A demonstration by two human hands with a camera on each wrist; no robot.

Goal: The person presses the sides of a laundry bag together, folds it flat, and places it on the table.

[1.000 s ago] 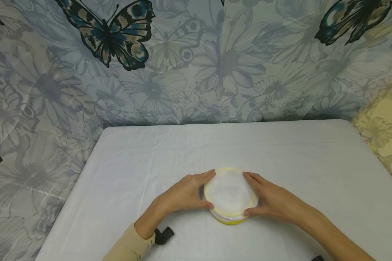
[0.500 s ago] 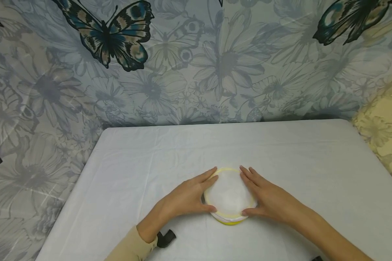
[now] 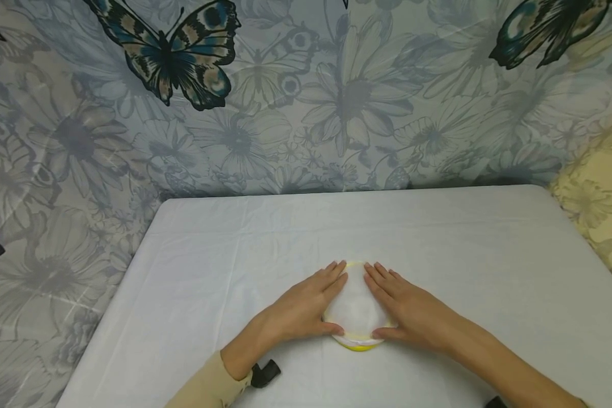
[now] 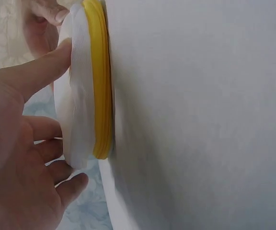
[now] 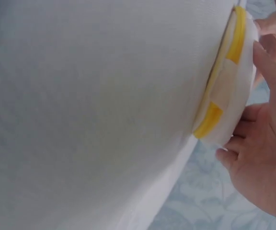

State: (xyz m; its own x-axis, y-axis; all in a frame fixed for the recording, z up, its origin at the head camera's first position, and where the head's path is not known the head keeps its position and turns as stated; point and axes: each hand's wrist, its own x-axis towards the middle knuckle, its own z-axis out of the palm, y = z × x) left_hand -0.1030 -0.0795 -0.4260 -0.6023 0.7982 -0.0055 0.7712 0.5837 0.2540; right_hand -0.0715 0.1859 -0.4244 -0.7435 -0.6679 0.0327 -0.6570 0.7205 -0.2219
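A round, flat white fabric bag (image 3: 357,309) with yellow trim lies on the table between both hands. In the left wrist view its side shows a ridged yellow band (image 4: 101,86) that looks like a zip. The right wrist view shows a pale patch (image 5: 224,84) interrupting that band. My left hand (image 3: 303,306) rests on the bag's left part, fingers extended over the top and thumb at the near rim. Mirroring it, my right hand (image 3: 413,311) touches the right part with straight fingers, its thumb also near the front rim.
A white cloth covers the table (image 3: 209,255). Behind it hangs a curtain (image 3: 285,141) printed with flowers and butterflies. Black wrist mounts show at the left sleeve (image 3: 209,382) and by the right forearm.
Both hands have slid inward from the bag's sides over its top, fingers straightening and coming closer together. The bag stays in about the same place.
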